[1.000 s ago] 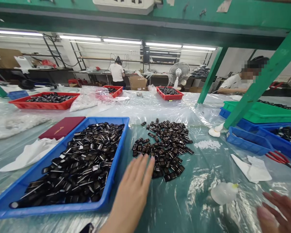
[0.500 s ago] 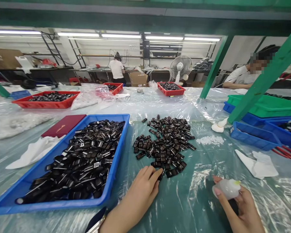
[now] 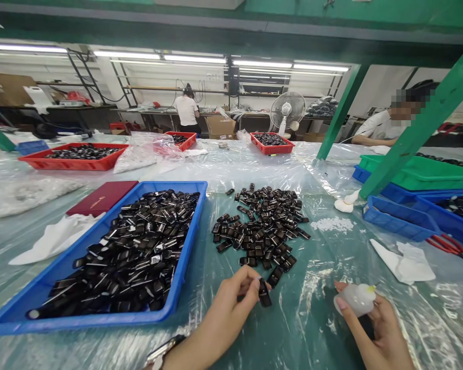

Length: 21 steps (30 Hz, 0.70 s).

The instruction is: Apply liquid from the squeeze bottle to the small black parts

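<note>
Between the thumb and fingers of my left hand (image 3: pixel 235 303) is a small black plastic part (image 3: pixel 264 293), held tilted just above the table. Right beyond it spreads a loose pile of similar black parts (image 3: pixel 270 221). My right hand (image 3: pixel 378 321) is wrapped round a translucent white squeeze bottle (image 3: pixel 357 299) with a yellowish tip, lying sideways in the grip. To the left stands a blue tray (image 3: pixel 189 257) heaped with black parts. A patch of small white pieces (image 3: pixel 334 224) lies past my right hand.
White tissue (image 3: pixel 407 262) and red-handled pliers (image 3: pixel 447 244) lie at the right, near a small blue bin (image 3: pixel 401 218). A green post (image 3: pixel 420 123) slants across the right side. Red trays (image 3: pixel 73 162) stand farther back. Two people work across the table.
My left hand has picked a black part from the pile's near edge and drawn it up toward me. My right hand keeps the bottle, shifted slightly left.
</note>
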Motion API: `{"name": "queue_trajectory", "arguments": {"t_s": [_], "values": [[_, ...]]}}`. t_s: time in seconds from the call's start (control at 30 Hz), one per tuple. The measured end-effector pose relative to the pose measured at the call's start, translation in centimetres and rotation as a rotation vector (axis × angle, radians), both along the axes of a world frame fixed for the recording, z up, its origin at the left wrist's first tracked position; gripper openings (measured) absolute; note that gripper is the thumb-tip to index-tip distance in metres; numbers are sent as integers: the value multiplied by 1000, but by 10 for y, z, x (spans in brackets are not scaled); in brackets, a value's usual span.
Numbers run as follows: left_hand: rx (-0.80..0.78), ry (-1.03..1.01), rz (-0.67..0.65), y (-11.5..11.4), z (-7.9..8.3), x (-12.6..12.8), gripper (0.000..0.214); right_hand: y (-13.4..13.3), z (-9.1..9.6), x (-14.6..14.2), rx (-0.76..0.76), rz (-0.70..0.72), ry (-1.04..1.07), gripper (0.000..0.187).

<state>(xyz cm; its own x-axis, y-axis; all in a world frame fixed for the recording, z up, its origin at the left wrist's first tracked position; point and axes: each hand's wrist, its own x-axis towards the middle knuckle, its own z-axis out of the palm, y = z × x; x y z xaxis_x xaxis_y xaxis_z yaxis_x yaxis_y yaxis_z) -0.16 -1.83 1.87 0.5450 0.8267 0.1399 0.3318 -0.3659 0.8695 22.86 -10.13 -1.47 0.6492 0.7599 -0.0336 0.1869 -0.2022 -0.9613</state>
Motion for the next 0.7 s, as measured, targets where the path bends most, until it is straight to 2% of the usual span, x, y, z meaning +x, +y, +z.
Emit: {"name": "queue_trajectory", "arguments": {"t_s": [0.13, 0.33, 0.5, 0.7], "values": [[-203, -78, -14, 1, 4, 1, 19, 0, 9, -9, 13, -4, 12, 52], [-357, -117, -43, -4, 6, -2, 22, 0, 12, -12, 4, -17, 31, 49], [-357, -77, 19, -5, 5, -4, 27, 0, 13, -11, -28, -28, 13, 50], [-302, -5, 77, -2, 5, -1, 36, 2, 2, -5, -59, -71, 67, 70]]}}
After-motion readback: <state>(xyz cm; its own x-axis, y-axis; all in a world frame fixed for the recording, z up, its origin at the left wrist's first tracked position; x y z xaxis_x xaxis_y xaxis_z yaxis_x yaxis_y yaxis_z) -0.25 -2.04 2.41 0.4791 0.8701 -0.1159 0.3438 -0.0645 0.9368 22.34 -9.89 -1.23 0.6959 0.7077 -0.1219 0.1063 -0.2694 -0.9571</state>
